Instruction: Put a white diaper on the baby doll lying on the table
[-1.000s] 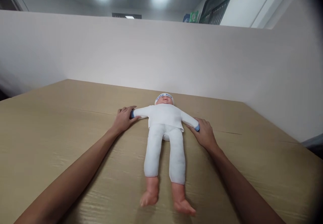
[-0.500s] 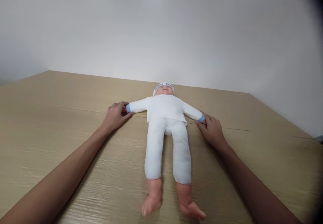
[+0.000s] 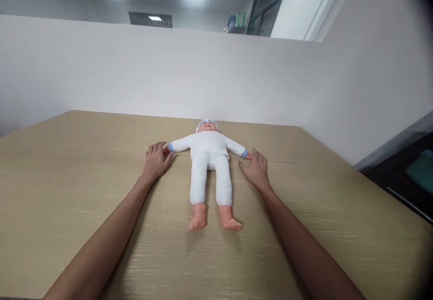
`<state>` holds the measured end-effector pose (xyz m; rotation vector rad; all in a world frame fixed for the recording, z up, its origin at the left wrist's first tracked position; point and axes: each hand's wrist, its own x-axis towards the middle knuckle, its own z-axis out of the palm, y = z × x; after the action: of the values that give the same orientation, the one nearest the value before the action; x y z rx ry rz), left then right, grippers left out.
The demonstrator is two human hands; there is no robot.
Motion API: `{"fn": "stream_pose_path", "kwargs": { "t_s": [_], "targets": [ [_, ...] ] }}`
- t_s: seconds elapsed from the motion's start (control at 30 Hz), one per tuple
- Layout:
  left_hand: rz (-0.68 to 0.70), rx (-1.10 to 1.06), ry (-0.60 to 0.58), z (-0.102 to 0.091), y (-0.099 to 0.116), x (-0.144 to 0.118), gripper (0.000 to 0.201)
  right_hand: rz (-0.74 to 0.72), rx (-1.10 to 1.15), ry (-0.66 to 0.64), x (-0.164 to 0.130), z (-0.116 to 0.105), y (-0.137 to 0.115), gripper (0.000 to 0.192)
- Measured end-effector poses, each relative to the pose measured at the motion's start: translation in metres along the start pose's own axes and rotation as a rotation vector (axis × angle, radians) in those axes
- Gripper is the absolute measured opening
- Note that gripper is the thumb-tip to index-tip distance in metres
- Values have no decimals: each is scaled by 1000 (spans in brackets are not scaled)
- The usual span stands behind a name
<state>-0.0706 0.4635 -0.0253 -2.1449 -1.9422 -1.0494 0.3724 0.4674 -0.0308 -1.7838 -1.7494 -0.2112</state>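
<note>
A doll (image 3: 209, 164) lies face up near the table's (image 3: 67, 191) far edge. The left hand (image 3: 156, 160) and right hand (image 3: 256, 170) rest flat, fingers loosely together, touching its wrists.

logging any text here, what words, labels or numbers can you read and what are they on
Cap band of the doll: blue lettering, too small and blurred to read.
Green item on a far shelf: may bear print, too far to read.
Nothing readable on the table, the partition or near the hands.
</note>
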Motion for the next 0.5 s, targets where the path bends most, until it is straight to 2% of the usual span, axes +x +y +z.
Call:
{"fn": "stream_pose_path", "kwargs": {
  "t_s": [0.13,0.23,0.3,0.37,0.43,0.5],
  "targets": [
    [25,-39,-17,-13,14,-38,65,11,1,99,-45,-22,-15,87],
    [11,-35,-61,-28,26,-74,65,-12,21,90,-82,-42,-23,83],
    [22,-35,-112,-43,37,-101,64,-42,32,58,-111,-60,-28,80],
    [106,-50,-212,-64,53,-133,62,-70,52,25,-145,-82,-34,77],
    [217,-70,-331,-87,69,-171,61,-82,87,-33,-187,-107,-36,78],
    [230,-86,-385,-106,84,-216,65,-77,134,-109,-239,-132,-32,80]
  ]
}}
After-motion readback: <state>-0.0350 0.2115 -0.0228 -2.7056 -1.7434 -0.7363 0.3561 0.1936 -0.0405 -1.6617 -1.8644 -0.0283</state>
